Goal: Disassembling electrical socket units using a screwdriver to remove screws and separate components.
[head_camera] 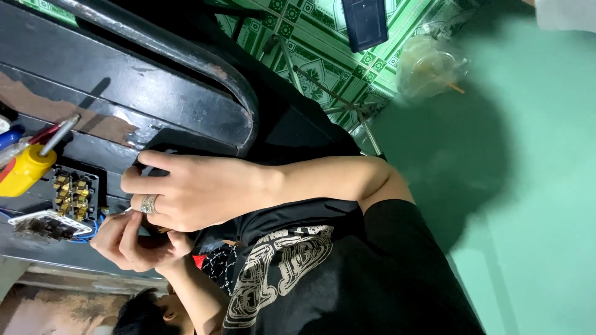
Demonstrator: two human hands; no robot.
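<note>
Here the wearer's own hands are out of view. At lower left, another person's ringed hand (186, 192) curls half-closed over their lower hand (133, 242), whose fingers are closed beside the blue wires (87, 233). A tug could pull those wires loose from the switch block (74, 193).

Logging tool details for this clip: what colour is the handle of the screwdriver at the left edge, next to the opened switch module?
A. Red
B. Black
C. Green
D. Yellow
D: the screwdriver has a yellow handle with a metal shaft, lying just above the switch module with brass terminals, left of the ringed hand.
</note>
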